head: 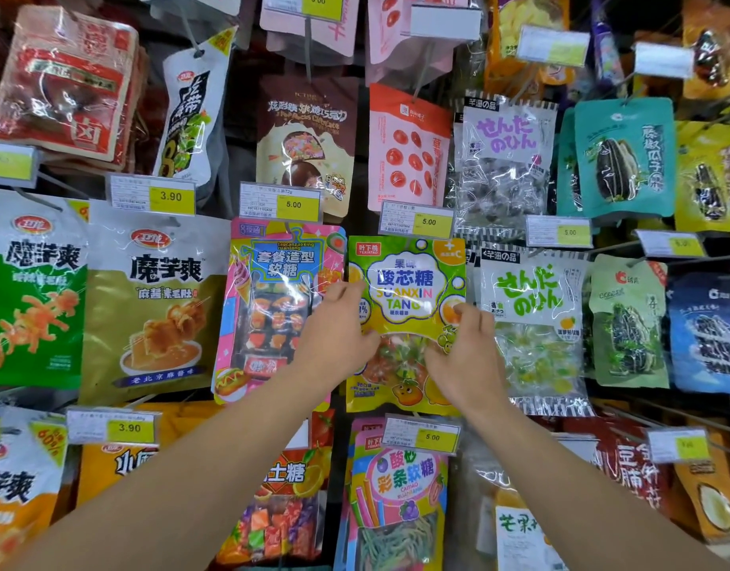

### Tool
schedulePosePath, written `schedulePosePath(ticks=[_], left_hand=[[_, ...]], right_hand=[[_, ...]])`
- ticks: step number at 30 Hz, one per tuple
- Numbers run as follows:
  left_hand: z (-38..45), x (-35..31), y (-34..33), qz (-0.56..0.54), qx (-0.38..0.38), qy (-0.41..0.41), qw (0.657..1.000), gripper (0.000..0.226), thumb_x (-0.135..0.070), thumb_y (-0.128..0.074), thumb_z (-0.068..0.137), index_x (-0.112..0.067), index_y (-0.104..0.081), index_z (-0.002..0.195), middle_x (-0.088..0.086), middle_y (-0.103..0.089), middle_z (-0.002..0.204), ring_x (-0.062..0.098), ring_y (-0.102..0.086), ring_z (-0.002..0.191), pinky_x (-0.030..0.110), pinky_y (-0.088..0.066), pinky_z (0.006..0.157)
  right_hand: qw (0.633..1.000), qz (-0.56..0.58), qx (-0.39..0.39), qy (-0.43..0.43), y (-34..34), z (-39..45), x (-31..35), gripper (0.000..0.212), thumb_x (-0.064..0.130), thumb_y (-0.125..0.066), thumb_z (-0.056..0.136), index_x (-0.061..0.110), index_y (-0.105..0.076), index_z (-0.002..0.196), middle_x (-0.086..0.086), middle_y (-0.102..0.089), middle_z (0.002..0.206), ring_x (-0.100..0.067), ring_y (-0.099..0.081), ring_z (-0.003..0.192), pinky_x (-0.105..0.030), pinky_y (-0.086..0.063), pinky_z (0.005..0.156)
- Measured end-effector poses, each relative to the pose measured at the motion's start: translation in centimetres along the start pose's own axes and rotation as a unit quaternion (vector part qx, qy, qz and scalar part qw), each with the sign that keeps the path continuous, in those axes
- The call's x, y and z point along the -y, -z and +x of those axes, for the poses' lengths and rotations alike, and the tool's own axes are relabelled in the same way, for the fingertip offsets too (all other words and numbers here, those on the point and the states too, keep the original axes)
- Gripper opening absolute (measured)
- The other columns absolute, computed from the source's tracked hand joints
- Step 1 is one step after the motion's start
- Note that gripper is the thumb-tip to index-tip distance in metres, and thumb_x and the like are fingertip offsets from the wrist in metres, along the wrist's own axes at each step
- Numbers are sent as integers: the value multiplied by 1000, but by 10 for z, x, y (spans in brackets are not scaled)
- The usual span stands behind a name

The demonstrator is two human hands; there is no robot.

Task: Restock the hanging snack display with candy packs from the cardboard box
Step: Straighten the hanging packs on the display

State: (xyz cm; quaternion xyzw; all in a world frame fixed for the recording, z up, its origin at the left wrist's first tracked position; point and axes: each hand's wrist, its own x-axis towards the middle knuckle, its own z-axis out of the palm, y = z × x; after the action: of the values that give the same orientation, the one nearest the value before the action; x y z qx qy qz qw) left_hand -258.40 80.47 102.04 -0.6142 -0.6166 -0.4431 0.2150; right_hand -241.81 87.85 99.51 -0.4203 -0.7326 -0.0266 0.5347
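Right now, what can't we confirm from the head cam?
- Peg hook under the green-yellow candy pack: the pack's top hides it, so hung or not is unclear.
- Pack's lower middle: covered by the left hand and right hand.
- Cardboard box: out of frame.
- Price label at right: blurred.

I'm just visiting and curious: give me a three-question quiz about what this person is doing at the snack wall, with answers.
1. True or false: both hands hold the same pack.
2. Which pack is being handled? A) the green-and-yellow Suanxin Tang candy pack B) a teal sunflower seed pack C) a brown chocolate pack
3. What price shows on the yellow tag right below that pack?

Key
1. True: the left hand grips the left edge of the Suanxin Tang candy pack and the right hand pinches its right side.
2. A. It hangs between the pink gummy pack and the clear pack with green lettering.
3. 5.00, on the price tag.
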Motion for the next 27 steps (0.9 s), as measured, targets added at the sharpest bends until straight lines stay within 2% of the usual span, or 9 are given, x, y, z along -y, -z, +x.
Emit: schedulePosePath(ticks=[8, 10, 12, 13, 15, 17, 20, 23, 27], left_hand=[[-6, -1, -6, 23, -1, -30, 999, 68, -26, -65, 87, -15, -35, 148, 4, -40, 146, 24, -48, 126, 34, -42, 99], [-6, -3, -7, 12, 14, -16, 1000, 69, -26, -65, 87, -16, -35, 148, 3, -38, 148, 23, -52, 121, 33, -43, 94], [-7, -5, -8, -5, 22, 4, 1000, 71, -28, -65, 87, -16, -34, 149, 4, -37, 150, 23, -54, 116, 31, -41, 90], [-6, -5, -8, -11, 25, 15, 1000, 71, -29, -65, 87, -16, -33, 149, 5, -37, 150, 24, -53, 117, 32, -41, 90], [-5, -5, -7, -21, 33, 31, 999, 72, -29, -66, 86, -15, -33, 149, 7, -39, 149, 27, -48, 125, 35, -41, 96], [-4, -3, -8, -36, 46, 51, 997, 75, -31, -67, 85, -16, -31, 149, 8, -42, 147, 29, -49, 125, 38, -43, 98], [-3, -3, -8, -72, 68, 78, 992, 78, -34, -68, 84, -16, -29, 150, 8, -52, 138, 29, -60, 106, 39, -51, 88], [-2, -6, -9, -105, 89, 105, 985, 73, -30, -66, 89, -14, -26, 148, 6, -61, 119, 24, -62, 82, 32, -50, 72], [0, -10, -16, -171, 124, 158, 965, 77, -32, -67, 87, -19, -21, 147, 7, -66, 102, 30, -71, 77, 47, -59, 75]], right_hand=[[998, -51, -31, 33, 0, -5, -1, 64, 26, -72, 84, 14, -37, 137, -6, -38, 132, -29, -58, 97, -31, -38, 67], [999, -25, -37, 5, 0, -3, -4, 71, 27, -72, 85, 13, -31, 142, -9, -39, 136, -33, -60, 98, -35, -42, 68], [998, 22, -26, -58, -1, 2, -7, 65, 26, -68, 90, 11, -32, 142, -12, -54, 124, -34, -62, 97, -37, -46, 71], [996, 36, -15, -82, -3, 6, -9, 51, 25, -63, 93, 9, -41, 135, -11, -61, 108, -34, -62, 92, -36, -45, 69], [992, 57, 1, -113, -4, 11, -11, 15, 24, -55, 96, 11, -56, 103, -7, -60, 84, -33, -61, 82, -35, -42, 64], [989, 77, 5, -127, -4, 14, -11, 18, 24, -51, 96, 14, -55, 82, -6, -60, 75, -32, -59, 74, -33, -38, 60], [983, 103, 1, -148, -4, 16, -14, 26, 21, -49, 97, 17, -54, 71, -7, -63, 69, -29, -62, 66, -32, -46, 57], [972, 147, -18, -184, -4, 20, -18, 26, 18, -47, 94, 13, -57, 70, -13, -67, 70, -36, -68, 68, -46, -58, 66], [965, 170, -26, -200, 2, 21, -19, 28, 18, -46, 96, 12, -56, 70, -15, -68, 72, -36, -69, 68, -49, -58, 66]])
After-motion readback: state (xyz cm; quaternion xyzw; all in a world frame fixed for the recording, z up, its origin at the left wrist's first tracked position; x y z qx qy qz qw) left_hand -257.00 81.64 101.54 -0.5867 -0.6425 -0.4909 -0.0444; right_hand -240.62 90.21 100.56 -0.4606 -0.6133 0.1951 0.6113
